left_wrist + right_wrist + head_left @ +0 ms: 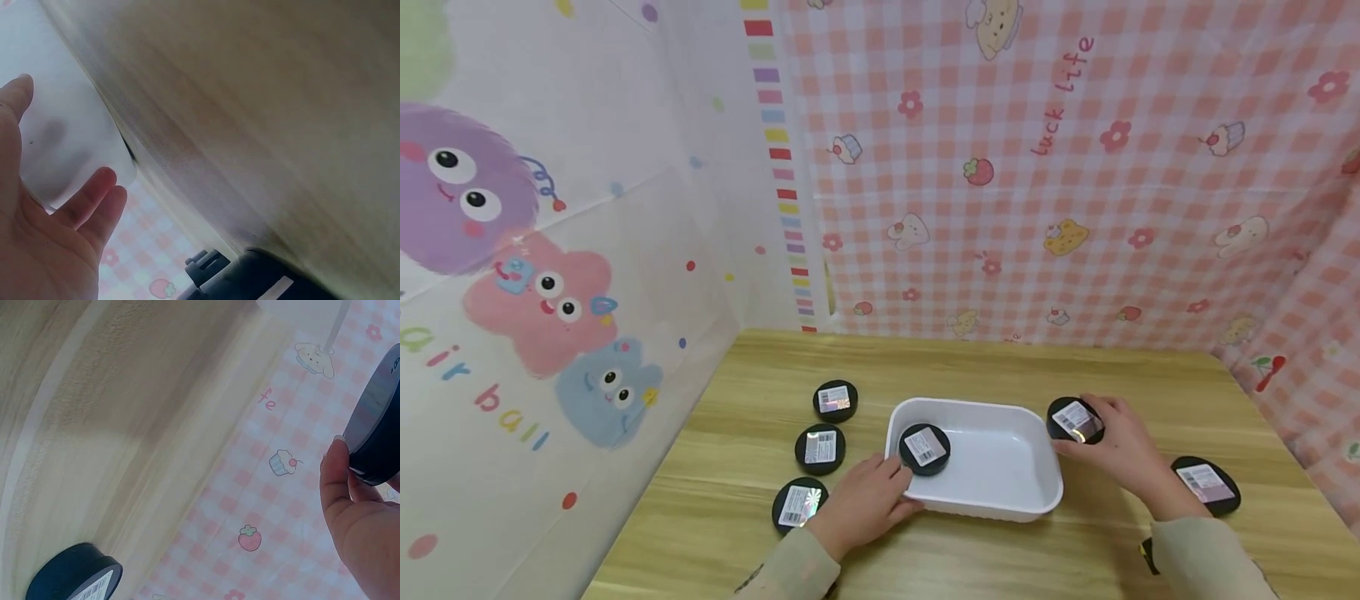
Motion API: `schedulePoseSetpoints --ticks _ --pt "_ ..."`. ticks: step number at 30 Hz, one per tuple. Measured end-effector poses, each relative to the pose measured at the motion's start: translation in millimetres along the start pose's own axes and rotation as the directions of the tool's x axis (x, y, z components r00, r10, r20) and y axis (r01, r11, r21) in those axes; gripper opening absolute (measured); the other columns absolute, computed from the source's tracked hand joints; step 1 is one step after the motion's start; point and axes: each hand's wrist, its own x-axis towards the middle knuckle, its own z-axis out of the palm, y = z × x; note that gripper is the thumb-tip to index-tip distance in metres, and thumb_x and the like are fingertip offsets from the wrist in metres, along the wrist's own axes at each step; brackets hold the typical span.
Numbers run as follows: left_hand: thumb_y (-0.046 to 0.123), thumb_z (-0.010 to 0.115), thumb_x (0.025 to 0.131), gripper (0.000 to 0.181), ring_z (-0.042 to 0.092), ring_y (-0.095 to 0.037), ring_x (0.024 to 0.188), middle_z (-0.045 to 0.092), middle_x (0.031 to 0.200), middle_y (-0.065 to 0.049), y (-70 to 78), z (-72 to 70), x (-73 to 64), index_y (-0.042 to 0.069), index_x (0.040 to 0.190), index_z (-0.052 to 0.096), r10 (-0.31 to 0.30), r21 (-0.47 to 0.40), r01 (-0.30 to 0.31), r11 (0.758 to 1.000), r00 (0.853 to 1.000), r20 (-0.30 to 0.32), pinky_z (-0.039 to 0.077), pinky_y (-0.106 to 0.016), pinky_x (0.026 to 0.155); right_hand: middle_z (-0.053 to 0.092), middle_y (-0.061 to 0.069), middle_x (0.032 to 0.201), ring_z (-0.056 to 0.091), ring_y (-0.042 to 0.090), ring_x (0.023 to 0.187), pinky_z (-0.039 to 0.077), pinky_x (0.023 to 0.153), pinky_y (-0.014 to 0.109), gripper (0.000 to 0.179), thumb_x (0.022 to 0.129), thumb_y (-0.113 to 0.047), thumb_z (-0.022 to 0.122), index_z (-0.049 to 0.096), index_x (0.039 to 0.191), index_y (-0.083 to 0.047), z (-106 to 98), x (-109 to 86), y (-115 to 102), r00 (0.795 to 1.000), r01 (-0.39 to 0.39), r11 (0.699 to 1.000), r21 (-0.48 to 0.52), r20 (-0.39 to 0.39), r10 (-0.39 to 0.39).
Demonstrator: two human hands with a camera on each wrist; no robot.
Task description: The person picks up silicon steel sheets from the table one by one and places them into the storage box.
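Pinching here with the right hand (1118, 443), thumb (1071, 449) opposite fingers (1108, 406)! And gripping with the left hand (868, 502), both forearms (1178, 500) angled inward.

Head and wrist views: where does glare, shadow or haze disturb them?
Head view: rainbow glare on the lower-left label; left wrist view: soft shadows on the white tray; right wrist view: haze, print on the held round black container unreadable.

The labels (924, 446) on 6 black tins (1076, 420) are illegible.
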Motion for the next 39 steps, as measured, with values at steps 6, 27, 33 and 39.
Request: schedulePoseSetpoints --ticks 6,27,33,39 --pt "0.055 0.051 0.101 0.037 0.053 -0.015 0.089 0.06 0.097 0.005 0.9 2.4 0.0 0.019 0.1 0.061 -0.003 -0.009 0.003 1.0 1.0 0.023 0.049 -0.03 0.083 0.045 0.036 0.136 0.048 0.053 0.119 0.044 0.095 0.066 0.096 0.076 -0.049 0.085 0.046 0.143 0.007 4.2 1.6 -4.0 1.0 0.002 1.0 -0.012 0.0 -0.002" --pt "0.055 0.05 0.101 0.038 0.053 -0.015 0.089 0.059 0.096 0.005 1.9 2.9 0.2 0.019 0.1 0.061 -0.009 -0.014 0.009 1.0 1.0 0.023 0.049 -0.03 0.084 0.048 0.032 0.134 0.051 0.049 0.118 0.047 0.094 0.062 0.095 0.074 -0.047 0.086 0.048 0.142 0.007 13.2 6.1 -21.6 0.999 0.023 1.0 -0.018 0.032 -0.022" --pt "0.055 0.05 0.101 0.038 0.053 -0.015 0.089 0.06 0.098 0.005 1.8 3.4 1.2 0.019 0.101 0.061 0.001 -0.02 -0.001 1.0 1.0 0.012 0.049 -0.03 0.084 0.05 0.032 0.133 0.053 0.048 0.116 0.048 0.093 0.06 0.093 0.074 -0.045 0.087 0.049 0.14 0.008 17.0 7.6 -23.5 0.999 0.046 0.999 -0.02 0.03 -0.045" --pt "0.056 0.048 0.102 0.038 0.053 -0.014 0.089 0.059 0.098 0.005 0.4 1.7 1.5 0.02 0.102 0.062 -0.011 -0.032 0.012 0.999 0.999 0.035 0.049 -0.029 0.083 0.05 0.031 0.133 0.053 0.047 0.116 0.049 0.093 0.058 0.093 0.073 -0.043 0.088 0.049 0.14 0.008 20.9 10.5 -30.1 0.997 0.066 0.998 -0.012 0.051 -0.065"
